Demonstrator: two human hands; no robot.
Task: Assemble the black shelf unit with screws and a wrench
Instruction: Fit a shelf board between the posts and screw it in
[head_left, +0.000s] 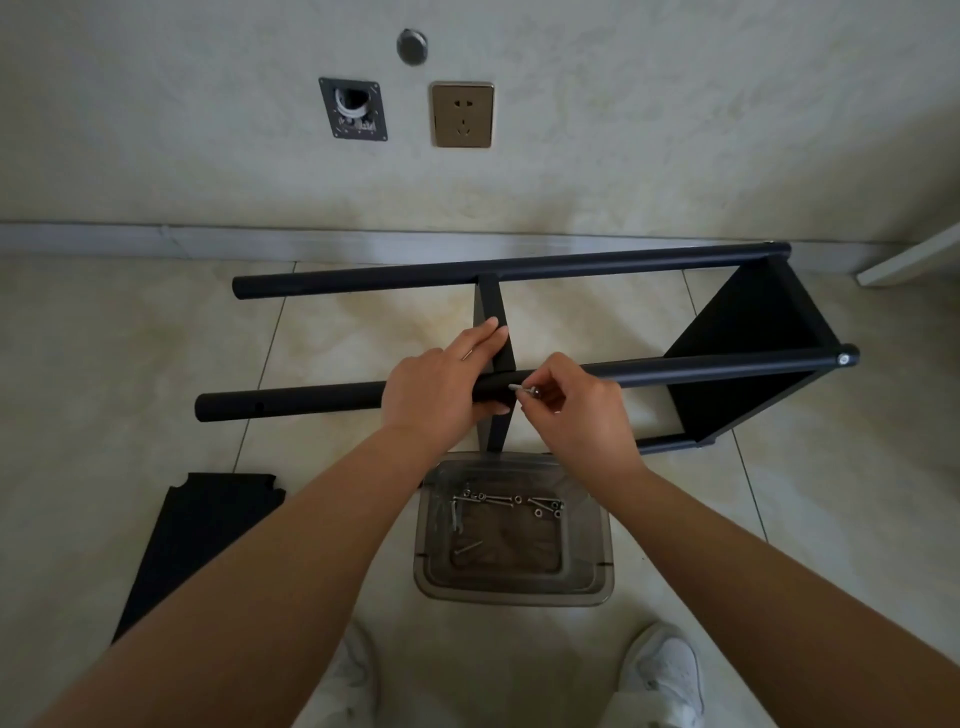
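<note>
The black shelf unit (748, 332) lies on its side on the tiled floor, with two long poles running left to right. My left hand (441, 384) grips the near pole (291, 402) where the middle shelf panel (493, 317) meets it, thumb under the pole and fingers laid on the panel. My right hand (576, 405) pinches a silver screw (522, 389) whose tip sits at the pole's side, just right of my left thumb. A loose black shelf panel (192, 535) lies on the floor at the lower left.
A clear plastic tray (587, 587) holding several screws and washers sits on the floor between the shelf and my white shoes (665, 670). The wall with a gold socket (462, 114) rises behind. A white furniture edge (909, 260) shows at the far right.
</note>
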